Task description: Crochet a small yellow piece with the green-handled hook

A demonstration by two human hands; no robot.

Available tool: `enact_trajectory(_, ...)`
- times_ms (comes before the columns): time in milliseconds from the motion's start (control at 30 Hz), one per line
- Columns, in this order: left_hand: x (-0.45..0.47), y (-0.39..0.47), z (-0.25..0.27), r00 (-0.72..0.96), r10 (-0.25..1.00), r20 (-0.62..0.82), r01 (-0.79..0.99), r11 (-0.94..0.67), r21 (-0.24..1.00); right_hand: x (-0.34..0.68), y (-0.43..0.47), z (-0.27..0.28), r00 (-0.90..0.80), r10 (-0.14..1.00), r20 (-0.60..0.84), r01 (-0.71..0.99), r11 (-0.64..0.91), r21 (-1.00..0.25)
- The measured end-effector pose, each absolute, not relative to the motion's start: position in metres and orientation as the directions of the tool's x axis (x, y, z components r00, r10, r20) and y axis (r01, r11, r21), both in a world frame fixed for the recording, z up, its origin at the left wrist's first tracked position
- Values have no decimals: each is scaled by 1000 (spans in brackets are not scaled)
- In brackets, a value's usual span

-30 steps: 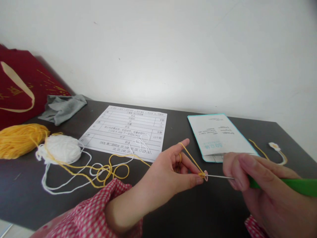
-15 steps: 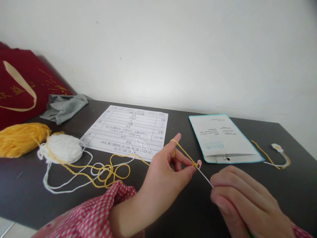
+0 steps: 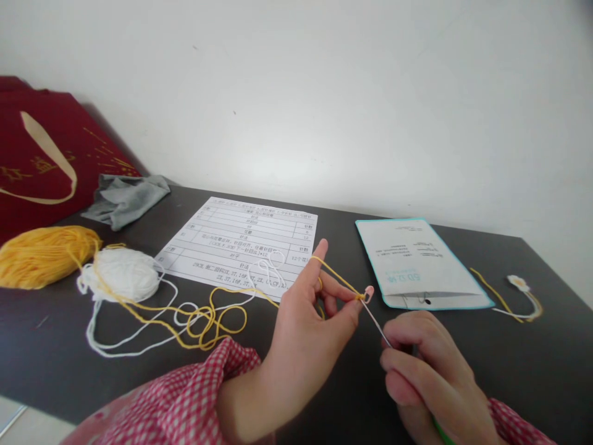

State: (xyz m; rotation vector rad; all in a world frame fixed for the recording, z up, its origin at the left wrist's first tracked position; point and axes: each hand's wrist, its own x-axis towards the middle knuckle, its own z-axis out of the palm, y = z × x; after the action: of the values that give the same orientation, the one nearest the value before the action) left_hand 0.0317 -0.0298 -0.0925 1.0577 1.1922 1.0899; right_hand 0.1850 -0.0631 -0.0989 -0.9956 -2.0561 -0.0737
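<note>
My left hand (image 3: 306, 321) pinches a tiny piece of yellow crochet (image 3: 360, 297) between thumb and a finger, its index finger raised. Yellow yarn (image 3: 338, 278) runs taut from that index finger down to the piece. A small pink stitch marker (image 3: 369, 290) hangs at the piece's edge. My right hand (image 3: 430, 374) is wrapped round a crochet hook (image 3: 377, 326), whose thin metal shaft points up-left to the stitches; a bit of green handle (image 3: 442, 431) shows below the fingers. The hook's tip is too small to make out.
A yellow yarn skein (image 3: 46, 256) and white yarn ball (image 3: 123, 275) lie left, their loose strands looping across the dark table. Behind are a printed pattern sheet (image 3: 250, 238), grey cloth (image 3: 127, 201) and red bag (image 3: 41, 148). To the right lie a white pouch (image 3: 407, 259) and small crocheted flower (image 3: 519, 283).
My right hand has moved left, closer to my left hand, and turned a little, showing more of the green handle. My left hand keeps its pinch; the view has shifted slightly.
</note>
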Motion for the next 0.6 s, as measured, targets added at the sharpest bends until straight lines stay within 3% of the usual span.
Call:
enact_trajectory(267, 33, -34, -89, 98, 975, -199, -84, 207, 975, 176, -60, -103, -285, 567, 773, 703, 672, -233)
enact_trajectory(433, 28, -29, -85, 256, 932, -255, -266, 322, 909, 181, -57, -101, -283, 517, 808, 703, 685, -192)
enact_trajectory(600, 21, -21, -83, 399, 858, -323, -350, 469, 811, 204, -61, -110, -490, 476, 730, 624, 777, -88)
